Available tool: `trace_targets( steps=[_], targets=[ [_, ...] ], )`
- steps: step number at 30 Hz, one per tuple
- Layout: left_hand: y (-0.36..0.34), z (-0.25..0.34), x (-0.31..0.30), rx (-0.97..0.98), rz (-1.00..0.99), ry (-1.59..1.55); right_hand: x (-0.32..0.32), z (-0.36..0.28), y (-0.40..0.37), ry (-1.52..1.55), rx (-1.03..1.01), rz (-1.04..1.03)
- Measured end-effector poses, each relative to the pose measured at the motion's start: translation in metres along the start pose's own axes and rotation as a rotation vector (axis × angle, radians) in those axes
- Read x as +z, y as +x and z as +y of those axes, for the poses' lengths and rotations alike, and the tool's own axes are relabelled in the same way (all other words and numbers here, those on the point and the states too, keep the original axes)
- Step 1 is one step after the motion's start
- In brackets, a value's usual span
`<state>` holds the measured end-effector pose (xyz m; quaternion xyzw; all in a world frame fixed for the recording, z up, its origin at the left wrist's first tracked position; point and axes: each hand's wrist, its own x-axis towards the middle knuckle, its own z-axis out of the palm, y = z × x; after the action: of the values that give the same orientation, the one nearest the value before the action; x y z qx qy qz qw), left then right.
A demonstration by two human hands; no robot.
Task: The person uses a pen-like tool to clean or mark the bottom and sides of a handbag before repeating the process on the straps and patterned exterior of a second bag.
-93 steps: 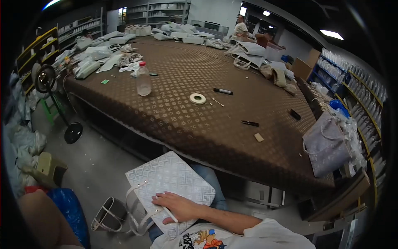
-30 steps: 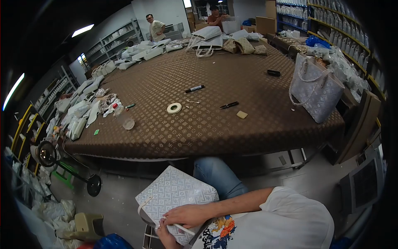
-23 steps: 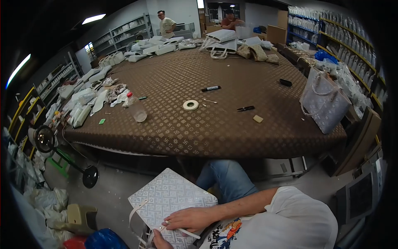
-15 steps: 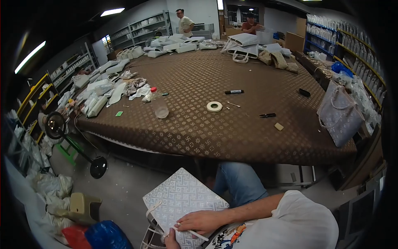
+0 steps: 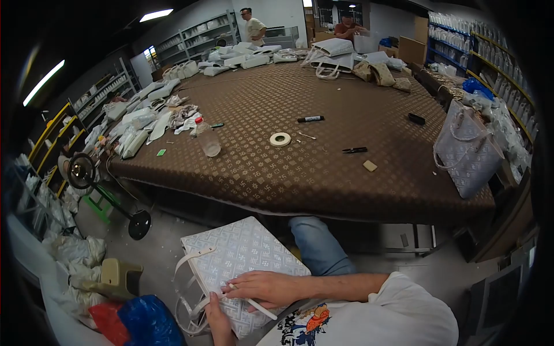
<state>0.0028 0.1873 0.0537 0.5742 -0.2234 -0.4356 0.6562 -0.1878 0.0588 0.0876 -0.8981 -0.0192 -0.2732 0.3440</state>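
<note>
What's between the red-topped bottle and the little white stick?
In the head view, a white tape roll lies between the bottle and the stick.

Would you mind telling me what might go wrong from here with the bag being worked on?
The white stick in the right hand sits close to the patterned bag, so a slip might scuff its face. The bag seems to rest on the lap, with the left hand at one edge, so it could slide. Its strap loops loosely off the side and might snag.
</note>
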Motion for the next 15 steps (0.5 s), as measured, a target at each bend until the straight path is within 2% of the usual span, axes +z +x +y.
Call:
trace_targets(
  steps=[3, 6, 10, 14, 15],
  targets=[
    [-0.023, 0.004, 0.024, 0.048, -0.002, 0.007, 0.002, 0.0, -0.015, 0.001, -0.064, 0.019],
    [-0.036, -0.009, 0.037, -0.074, 0.064, -0.039, 0.002, 0.009, -0.04, 0.061, -0.079, 0.024],
    [-0.038, -0.023, 0.044, -0.017, 0.004, 0.028, -0.001, 0.013, -0.055, 0.123, -0.017, 0.0],
    [-0.032, -0.008, 0.036, -0.034, -0.022, 0.145, -0.017, 0.001, -0.06, 0.036, -0.034, 0.074],
    [-0.033, 0.002, 0.038, -0.004, 0.027, 0.182, -0.023, 0.004, -0.065, 0.034, -0.027, 0.081]
  ],
)
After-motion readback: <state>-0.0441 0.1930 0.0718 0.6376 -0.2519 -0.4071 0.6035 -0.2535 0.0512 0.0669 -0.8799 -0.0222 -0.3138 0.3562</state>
